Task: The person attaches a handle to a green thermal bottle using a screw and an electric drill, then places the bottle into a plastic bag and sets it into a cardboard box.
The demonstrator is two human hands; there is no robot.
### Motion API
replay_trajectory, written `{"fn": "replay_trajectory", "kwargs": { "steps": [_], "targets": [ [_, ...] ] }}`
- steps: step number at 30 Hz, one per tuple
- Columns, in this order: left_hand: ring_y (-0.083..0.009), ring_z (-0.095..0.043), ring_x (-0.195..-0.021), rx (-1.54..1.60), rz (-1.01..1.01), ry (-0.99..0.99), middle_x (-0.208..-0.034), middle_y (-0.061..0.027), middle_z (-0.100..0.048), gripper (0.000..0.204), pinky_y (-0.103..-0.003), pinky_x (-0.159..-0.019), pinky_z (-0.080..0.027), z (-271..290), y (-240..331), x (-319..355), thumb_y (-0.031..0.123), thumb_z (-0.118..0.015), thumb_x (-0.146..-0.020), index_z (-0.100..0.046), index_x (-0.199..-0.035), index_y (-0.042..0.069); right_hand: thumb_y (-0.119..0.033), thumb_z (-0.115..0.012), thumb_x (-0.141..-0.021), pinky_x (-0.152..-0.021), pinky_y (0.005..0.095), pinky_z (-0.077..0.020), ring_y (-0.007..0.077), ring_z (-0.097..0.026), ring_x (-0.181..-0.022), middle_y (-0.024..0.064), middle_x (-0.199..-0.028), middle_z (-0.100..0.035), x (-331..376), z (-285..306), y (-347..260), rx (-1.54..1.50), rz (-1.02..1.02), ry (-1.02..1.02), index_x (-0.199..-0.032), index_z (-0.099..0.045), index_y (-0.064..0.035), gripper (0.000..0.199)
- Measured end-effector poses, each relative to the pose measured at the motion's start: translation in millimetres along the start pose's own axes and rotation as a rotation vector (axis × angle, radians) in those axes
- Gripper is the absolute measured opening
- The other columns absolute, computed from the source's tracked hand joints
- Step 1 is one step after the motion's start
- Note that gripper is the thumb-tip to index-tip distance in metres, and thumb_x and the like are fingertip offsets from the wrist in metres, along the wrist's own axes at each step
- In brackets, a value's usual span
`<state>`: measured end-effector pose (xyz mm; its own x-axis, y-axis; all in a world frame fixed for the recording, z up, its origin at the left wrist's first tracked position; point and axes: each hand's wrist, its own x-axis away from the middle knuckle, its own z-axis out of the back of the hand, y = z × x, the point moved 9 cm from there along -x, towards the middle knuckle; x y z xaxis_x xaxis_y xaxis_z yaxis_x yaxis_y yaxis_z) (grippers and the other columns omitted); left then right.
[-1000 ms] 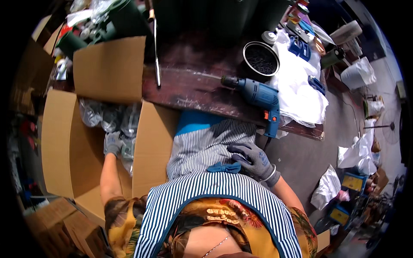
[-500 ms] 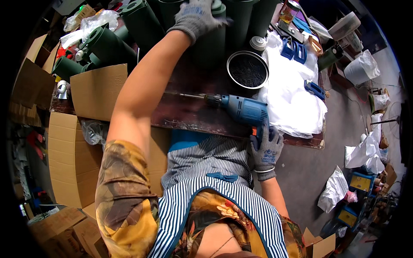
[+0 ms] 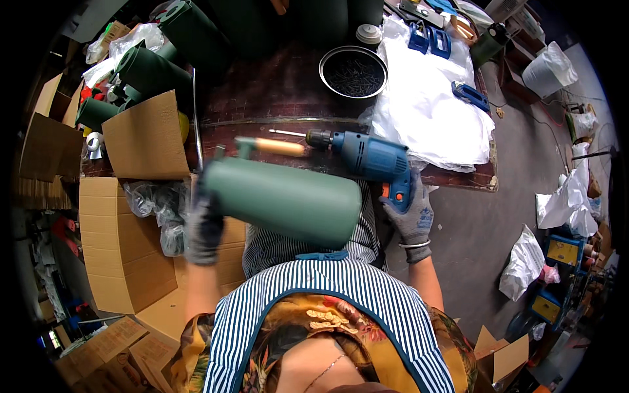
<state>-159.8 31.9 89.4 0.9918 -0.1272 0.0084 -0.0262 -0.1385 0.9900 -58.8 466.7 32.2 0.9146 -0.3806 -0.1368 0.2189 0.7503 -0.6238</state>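
My left hand point(image 3: 205, 226), in a grey glove, grips one end of a dark green cylindrical canister point(image 3: 288, 202), which lies sideways above my lap and is blurred by motion. A wooden handle point(image 3: 280, 146) stands off the canister's far side. My gloved right hand point(image 3: 411, 213) is wrapped round the grip of a blue power drill point(image 3: 373, 157). The drill's long bit points left, just beyond the handle. Past the drill, a round tin point(image 3: 354, 51) holds many small dark screws.
More green canisters point(image 3: 196, 36) stand and lean along the table's far side. White plastic sheeting point(image 3: 426, 118) covers the right part, with blue tape dispensers point(image 3: 470, 96) on it. An open cardboard box point(image 3: 98, 242) is at my left. A white lid point(image 3: 368, 34) sits behind the tin.
My left hand has come back from the far row of canisters, bringing one over my lap. The drill stays in my right hand, and the view has shifted slightly.
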Motion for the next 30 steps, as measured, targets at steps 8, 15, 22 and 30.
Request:
{"fn": "replay_trajectory", "kwargs": {
  "steps": [8, 15, 22, 30],
  "targets": [
    [-0.0289, -0.036, -0.145, -0.297, 0.158, -0.323, -0.158, -0.0153, -0.036, 0.119, -0.043, -0.120, -0.028, 0.8, -98.4, 4.3, 0.041, -0.091, -0.069, -0.021, -0.160, 0.010, -0.038, -0.088, -0.072, -0.098, 0.0429, -0.0493, 0.0356, -0.059, -0.116, 0.0222, -0.134, -0.054, -5.5, 3.3, 13.4, -0.157, 0.059, -0.060, -0.144, -0.042, 0.0002, 0.094],
    [-0.0273, -0.065, -0.117, -1.000, -0.286, -0.319, -0.126, -0.0161, -0.066, 0.061, -0.037, -0.103, -0.049, -97.5, 52.5, -118.5, 0.026, -0.080, -0.083, -0.059, -0.135, 0.002, -0.027, -0.088, -0.075, -0.100, 0.0376, -0.0496, 0.0300, -0.060, -0.122, 0.0234, -0.137, -0.055, 5.3, -13.9, 13.2, -0.530, -0.178, -0.162, -0.150, -0.032, 0.0043, 0.098],
    [-0.0272, -0.066, -0.099, -1.491, -0.686, -0.332, -0.105, -0.0057, -0.070, 0.037, -0.041, -0.089, -0.051, -269.7, -21.1, -238.9, 0.023, -0.067, -0.089, -0.064, -0.125, 0.018, -0.027, -0.087, -0.076, -0.099, 0.0382, -0.0506, 0.0305, -0.060, -0.123, 0.0234, -0.142, -0.052, 2.9, -13.8, 19.9, -0.534, -0.188, -0.197, -0.153, -0.028, 0.0032, 0.102],
    [-0.0287, -0.066, -0.101, -1.619, -0.617, -0.332, -0.108, -0.0071, -0.069, 0.034, -0.042, -0.090, -0.051, -279.1, -39.6, -242.9, 0.011, -0.063, -0.087, -0.066, -0.119, 0.019, -0.027, -0.086, -0.076, -0.099, 0.0382, -0.0510, 0.0307, -0.061, -0.122, 0.0234, -0.142, -0.052, 0.6, -17.0, 23.6, -0.542, -0.154, -0.150, -0.153, -0.030, 0.0024, 0.100]
  ]
}}
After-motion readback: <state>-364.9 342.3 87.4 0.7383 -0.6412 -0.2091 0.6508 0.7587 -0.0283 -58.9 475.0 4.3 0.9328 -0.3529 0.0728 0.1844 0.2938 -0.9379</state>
